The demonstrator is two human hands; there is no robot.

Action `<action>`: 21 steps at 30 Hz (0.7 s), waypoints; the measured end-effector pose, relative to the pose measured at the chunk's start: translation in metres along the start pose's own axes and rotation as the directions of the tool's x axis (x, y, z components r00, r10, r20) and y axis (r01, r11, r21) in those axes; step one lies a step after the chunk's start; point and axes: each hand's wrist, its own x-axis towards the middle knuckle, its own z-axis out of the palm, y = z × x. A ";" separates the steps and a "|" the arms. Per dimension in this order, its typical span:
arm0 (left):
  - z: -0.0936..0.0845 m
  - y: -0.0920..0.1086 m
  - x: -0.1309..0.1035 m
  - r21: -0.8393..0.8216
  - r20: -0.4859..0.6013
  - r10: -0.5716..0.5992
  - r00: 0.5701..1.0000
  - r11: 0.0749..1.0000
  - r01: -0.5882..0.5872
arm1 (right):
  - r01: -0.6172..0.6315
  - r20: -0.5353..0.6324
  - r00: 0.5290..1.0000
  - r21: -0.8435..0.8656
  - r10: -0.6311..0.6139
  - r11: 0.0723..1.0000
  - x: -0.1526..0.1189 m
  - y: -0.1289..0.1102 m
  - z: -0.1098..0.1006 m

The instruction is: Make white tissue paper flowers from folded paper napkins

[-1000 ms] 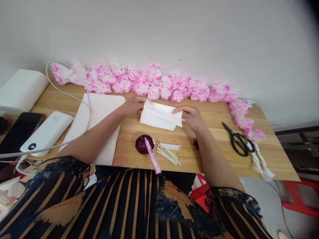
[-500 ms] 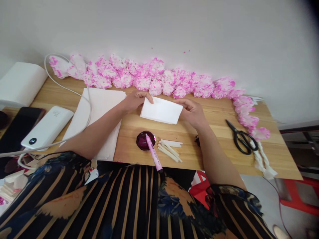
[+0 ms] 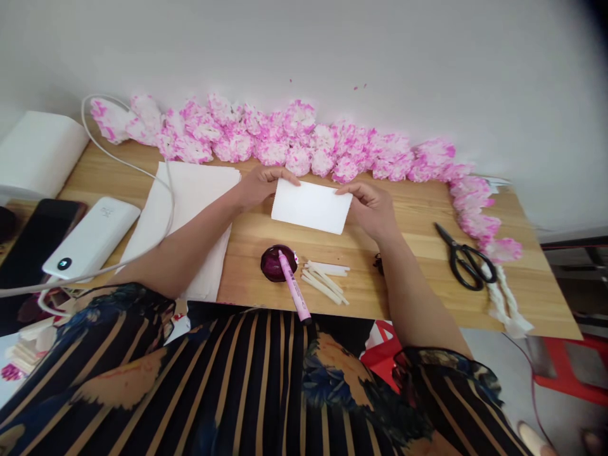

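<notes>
A folded white sheet of paper, tissue-like at its edges, is held up over the table between my two hands. My left hand pinches its upper left corner, thumb on the near face. At the upper right corner my right hand grips it the same way, fingers behind the paper. Below it on the table, a pink marker leans on a small dark dish with purple inside. Several short white sticks lie to the right of the dish.
Pink-and-white paper flowers line the wall. Left are a stack of white paper sheets, a white power bank with a cable, a dark phone and a white paper roll. Black scissors and twisted white paper strips lie right.
My right hand has shifted its grip, its thumb now on the paper's near face. The sheet's edges look more evenly aligned. The view has tilted slightly.
</notes>
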 end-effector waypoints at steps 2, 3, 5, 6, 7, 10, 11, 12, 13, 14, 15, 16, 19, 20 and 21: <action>0.001 -0.001 0.000 -0.003 -0.010 0.024 1.000 1.000 -0.024 | -0.010 0.001 1.000 -0.001 0.010 1.000 0.000 0.000 0.000; 0.001 -0.001 0.001 -0.005 -0.009 0.030 1.000 1.000 -0.030 | -0.015 0.005 1.000 -0.001 0.015 1.000 0.000 0.000 0.000; 0.001 -0.001 0.001 -0.007 -0.002 0.024 1.000 1.000 -0.024 | -0.021 0.016 1.000 0.001 0.021 1.000 0.000 0.000 0.000; 0.001 0.000 0.000 -0.007 -0.001 0.014 1.000 1.000 -0.014 | -0.024 0.020 1.000 0.001 0.024 1.000 0.000 0.000 0.000; 0.000 0.000 0.000 -0.004 -0.004 0.001 1.000 1.000 -0.001 | -0.028 0.021 0.999 -0.002 0.028 1.000 0.000 0.000 0.000; -0.001 0.003 -0.001 0.023 -0.025 -0.044 0.999 0.999 0.045 | -0.047 0.020 0.999 -0.011 0.048 0.999 0.000 0.001 0.000; -0.001 0.003 -0.001 0.030 -0.034 -0.057 0.998 0.998 0.058 | -0.058 0.021 0.998 -0.011 0.058 0.998 0.000 0.000 0.000; -0.002 0.003 -0.001 0.031 -0.038 -0.069 0.997 0.997 0.071 | -0.069 0.022 0.997 -0.010 0.069 0.998 0.000 -0.001 0.000; -0.002 0.003 -0.001 0.019 -0.037 -0.079 0.996 0.997 0.079 | -0.079 0.023 0.997 -0.008 0.079 0.997 0.000 -0.002 0.000; -0.003 0.003 0.000 -0.009 -0.032 -0.081 0.996 0.997 0.080 | -0.086 0.026 0.996 -0.008 0.086 0.996 0.000 -0.003 0.000; -0.003 0.003 0.001 -0.049 -0.024 -0.077 0.997 0.996 0.075 | -0.090 0.031 0.995 -0.009 0.090 0.996 -0.001 -0.004 0.000; -0.003 0.002 0.001 -0.092 -0.012 -0.074 0.997 0.993 0.073 | -0.089 0.037 0.995 -0.011 0.090 0.996 -0.001 -0.005 0.000; -0.001 0.004 0.001 -0.126 -0.014 -0.090 0.996 0.988 0.087 | -0.076 0.063 0.995 -0.018 0.077 0.997 -0.001 -0.007 -0.003; 0.001 0.005 0.000 -0.081 -0.035 -0.093 0.995 0.993 0.090 | -0.074 0.074 0.994 -0.021 0.075 0.997 -0.001 -0.007 -0.004; 0.002 0.005 -0.001 -0.016 -0.063 -0.086 0.994 0.996 0.085 | -0.075 0.089 0.993 -0.024 0.077 0.997 -0.001 -0.007 -0.006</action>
